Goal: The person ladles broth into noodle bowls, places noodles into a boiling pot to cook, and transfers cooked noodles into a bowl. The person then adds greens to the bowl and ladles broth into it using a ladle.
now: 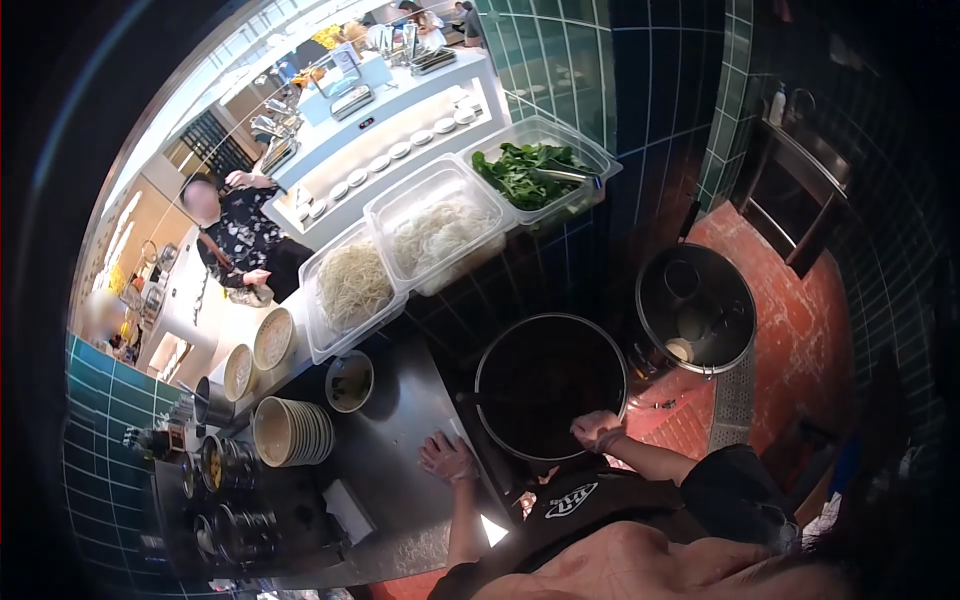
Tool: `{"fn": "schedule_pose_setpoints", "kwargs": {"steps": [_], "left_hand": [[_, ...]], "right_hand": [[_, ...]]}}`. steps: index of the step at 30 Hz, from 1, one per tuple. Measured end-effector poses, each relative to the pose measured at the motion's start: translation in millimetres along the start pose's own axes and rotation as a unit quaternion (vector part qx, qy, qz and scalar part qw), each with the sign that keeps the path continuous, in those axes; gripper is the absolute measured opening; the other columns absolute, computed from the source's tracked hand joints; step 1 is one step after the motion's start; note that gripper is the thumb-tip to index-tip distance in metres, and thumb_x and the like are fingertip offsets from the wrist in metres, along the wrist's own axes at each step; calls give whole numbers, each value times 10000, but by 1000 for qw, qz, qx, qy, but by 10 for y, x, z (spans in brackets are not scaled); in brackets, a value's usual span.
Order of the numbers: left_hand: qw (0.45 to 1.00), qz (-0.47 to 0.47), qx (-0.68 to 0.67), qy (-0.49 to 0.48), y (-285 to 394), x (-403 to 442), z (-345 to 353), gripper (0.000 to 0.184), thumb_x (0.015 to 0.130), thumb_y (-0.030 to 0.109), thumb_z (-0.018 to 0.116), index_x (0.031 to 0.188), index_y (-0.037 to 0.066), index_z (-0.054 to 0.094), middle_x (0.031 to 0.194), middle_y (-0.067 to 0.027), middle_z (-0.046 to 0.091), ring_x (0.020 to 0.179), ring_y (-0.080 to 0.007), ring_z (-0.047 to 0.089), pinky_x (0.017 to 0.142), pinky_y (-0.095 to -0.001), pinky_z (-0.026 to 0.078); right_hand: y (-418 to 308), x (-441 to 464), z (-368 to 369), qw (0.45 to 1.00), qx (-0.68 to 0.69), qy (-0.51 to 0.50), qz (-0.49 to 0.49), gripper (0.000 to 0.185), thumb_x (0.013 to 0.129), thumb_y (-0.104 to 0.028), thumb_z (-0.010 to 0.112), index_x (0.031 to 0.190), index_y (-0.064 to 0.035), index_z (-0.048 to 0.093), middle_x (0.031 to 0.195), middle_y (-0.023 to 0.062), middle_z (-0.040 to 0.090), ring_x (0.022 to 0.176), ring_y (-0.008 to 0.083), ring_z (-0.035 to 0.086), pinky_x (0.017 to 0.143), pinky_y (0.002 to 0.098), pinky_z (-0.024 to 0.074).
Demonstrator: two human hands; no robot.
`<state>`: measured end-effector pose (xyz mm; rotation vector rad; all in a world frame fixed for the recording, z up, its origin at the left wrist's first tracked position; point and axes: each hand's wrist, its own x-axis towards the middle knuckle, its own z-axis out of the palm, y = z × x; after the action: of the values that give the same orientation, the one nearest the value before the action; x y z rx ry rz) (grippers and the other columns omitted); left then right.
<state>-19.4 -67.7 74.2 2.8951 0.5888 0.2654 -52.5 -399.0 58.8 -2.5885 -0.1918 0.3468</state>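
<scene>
My left hand [448, 457], in a clear glove, lies flat on the steel counter [405, 400] with its fingers spread. It holds nothing. My right hand [597, 430], gloved too, is at the near rim of a large dark pot [478, 405]. Its fingers are curled in over the rim; what they hold, if anything, is hidden. The pot's inside is too dark to make out. Left of my left hand a stack of bowls [290, 432] lies tilted on the counter. Beyond it is a single bowl [350, 381] with some dark and pale bits inside.
On the ledge ahead stand clear tubs of bean sprouts [355, 280], white noodles [445, 235] and leafy greens [530, 172] with tongs. Two filled bowls [272, 338] sit beside them. At right is a second pot [735, 300]. Across the ledge stands a person [250, 225].
</scene>
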Motion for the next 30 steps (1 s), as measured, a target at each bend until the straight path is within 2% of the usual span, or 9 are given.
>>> {"fn": "schedule_pose_setpoints", "kwargs": {"steps": [6,10,16,19,22,25,30], "left_hand": [[1000,-2,-16,4,-6,-7,-19,559,841,469,489,1300,151,488,1365,-155,408,1305,-395,285,1059,-593,176],[1000,-7,-18,-7,19,-6,-65,555,852,461,479,1311,149,476,1371,-156,402,1315,-390,274,1069,-586,163],[1000,-9,-15,-23,65,-9,-165,552,862,454,472,1323,151,463,1381,-154,389,1322,-382,263,1076,-577,155],[999,-13,-7,-35,85,-8,-191,552,873,452,461,1333,147,451,1389,-152,378,1329,-378,251,1079,-574,151],[999,-12,-6,-42,86,-14,-194,558,878,450,456,1342,142,438,1394,-152,371,1335,-376,238,1079,-576,147],[1000,4,2,18,11,-2,-39,569,840,464,494,1327,171,468,1352,-129,406,1308,-372,286,1049,-594,186],[1000,-6,-1,9,1,2,-20,554,843,464,490,1311,167,489,1349,-129,414,1310,-364,289,1052,-590,182]], "right_hand": [[-113,-12,-125,1000,-12,-9,6,326,800,-380,444,807,-149,673,842,123,662,809,346,627,698,466,496],[-156,14,-167,997,-30,-53,45,327,815,-361,435,827,-143,678,895,124,665,851,336,634,724,435,512],[-140,-2,-154,997,-17,-49,49,353,829,-374,428,869,-135,685,913,136,664,878,330,634,755,430,511],[-89,4,-91,999,-22,-31,39,334,803,-406,462,890,-177,689,901,107,666,859,327,627,742,441,500],[-46,3,-34,999,-21,-19,28,331,804,-400,461,886,-177,691,915,104,669,873,324,627,753,441,499],[-84,8,-63,998,-2,-24,52,327,803,-395,462,883,-175,692,917,112,667,883,327,625,757,441,498],[-88,0,-75,999,7,-18,49,322,799,-382,465,878,-168,692,905,123,664,880,329,625,759,442,497]]}}
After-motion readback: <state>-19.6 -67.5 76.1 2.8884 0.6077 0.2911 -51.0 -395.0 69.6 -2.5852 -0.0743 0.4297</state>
